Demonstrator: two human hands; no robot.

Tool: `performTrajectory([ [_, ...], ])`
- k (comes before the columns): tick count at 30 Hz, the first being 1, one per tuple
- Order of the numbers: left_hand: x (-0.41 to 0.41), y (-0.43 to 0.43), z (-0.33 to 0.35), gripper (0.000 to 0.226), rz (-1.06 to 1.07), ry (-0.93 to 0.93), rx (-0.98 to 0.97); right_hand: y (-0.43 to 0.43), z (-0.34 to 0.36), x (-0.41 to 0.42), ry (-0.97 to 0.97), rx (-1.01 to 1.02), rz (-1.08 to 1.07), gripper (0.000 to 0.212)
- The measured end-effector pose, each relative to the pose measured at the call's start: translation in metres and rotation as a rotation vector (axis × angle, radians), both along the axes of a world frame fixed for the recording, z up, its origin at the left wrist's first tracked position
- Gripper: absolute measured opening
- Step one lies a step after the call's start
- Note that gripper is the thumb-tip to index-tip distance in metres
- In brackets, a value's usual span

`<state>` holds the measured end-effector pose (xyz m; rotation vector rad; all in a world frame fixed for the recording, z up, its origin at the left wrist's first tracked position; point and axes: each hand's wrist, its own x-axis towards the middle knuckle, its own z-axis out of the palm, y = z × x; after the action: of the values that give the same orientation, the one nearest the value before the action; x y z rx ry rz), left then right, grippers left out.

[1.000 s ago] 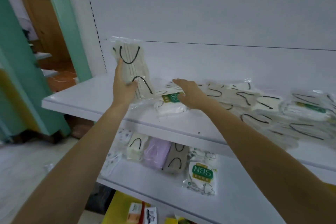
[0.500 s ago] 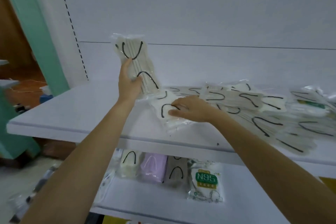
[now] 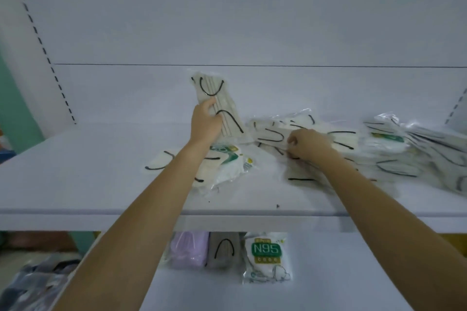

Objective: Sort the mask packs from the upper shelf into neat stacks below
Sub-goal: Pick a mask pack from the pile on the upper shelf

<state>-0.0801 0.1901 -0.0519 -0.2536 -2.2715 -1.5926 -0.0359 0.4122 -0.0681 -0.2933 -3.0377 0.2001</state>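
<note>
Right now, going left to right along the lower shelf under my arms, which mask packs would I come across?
In order: lilac mask pack → grey mask pack with a black ear loop → N95 pack. Anything further left is hidden behind the left forearm.

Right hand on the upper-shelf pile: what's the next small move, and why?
Probably lift the cream pack that the right hand pinches and add it to the upright cream bundle the left hand grips; both show black ear loops, so they seem the same kind.
</note>
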Motion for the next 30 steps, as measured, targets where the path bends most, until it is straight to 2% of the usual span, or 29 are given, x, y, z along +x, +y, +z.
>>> performTrajectory([
  [2,-0.005,0.013,-0.002,0.049,0.027,0.006,-0.031,-0.003,-0.002,-0.002,0.037,0.044,-0.046,0.016],
  [4,-0.005,0.024,-0.007,0.049,0.054,0.027,-0.026,0.001,-0.002,-0.004,0.095,-0.028,-0.09,0.01],
  [6,-0.001,0.031,-0.014,0.05,0.043,0.048,-0.033,0.004,0.004,-0.004,0.22,-0.27,-0.115,0.011],
  [8,0.003,0.038,-0.019,0.047,-0.013,0.071,-0.019,-0.002,0.013,-0.006,0.389,-0.526,-0.074,0.016],
  [10,0.008,0.044,-0.021,0.046,-0.088,0.057,0.03,-0.018,0.022,-0.009,0.472,-0.712,-0.011,0.014],
  [13,0.01,0.047,-0.021,0.047,-0.177,0.009,0.062,-0.048,0.027,-0.013,0.384,-1.127,0.168,0.013],
  [15,0.008,0.046,-0.022,0.049,-0.185,-0.022,0.012,-0.059,0.019,-0.014,0.304,-1.267,0.271,0.014],
  [17,0.002,0.043,-0.025,0.054,-0.147,-0.039,-0.012,-0.057,0.006,-0.015,0.377,-1.189,0.266,0.017],
  [18,-0.001,0.041,-0.027,0.057,-0.119,-0.044,-0.011,-0.052,0.0,-0.016,0.435,-1.085,0.226,0.018],
  [20,-0.005,0.038,-0.028,0.059,-0.06,-0.044,0.039,-0.038,-0.008,-0.019,0.481,-0.753,0.124,0.026],
  [22,-0.009,0.036,-0.03,0.055,-0.009,-0.025,0.097,-0.027,-0.017,-0.022,0.302,-0.418,0.062,0.039],
  [24,-0.01,0.035,-0.031,0.048,0.057,0.007,0.127,-0.025,-0.023,-0.021,0.07,-0.202,0.038,0.046],
  [26,-0.012,0.033,-0.031,0.045,0.134,0.027,0.169,-0.025,-0.026,-0.021,0.012,-0.133,0.033,0.045],
  [30,-0.009,0.035,-0.028,0.043,0.196,0.011,0.23,-0.023,-0.025,-0.022,0.104,-0.115,0.006,0.032],
])
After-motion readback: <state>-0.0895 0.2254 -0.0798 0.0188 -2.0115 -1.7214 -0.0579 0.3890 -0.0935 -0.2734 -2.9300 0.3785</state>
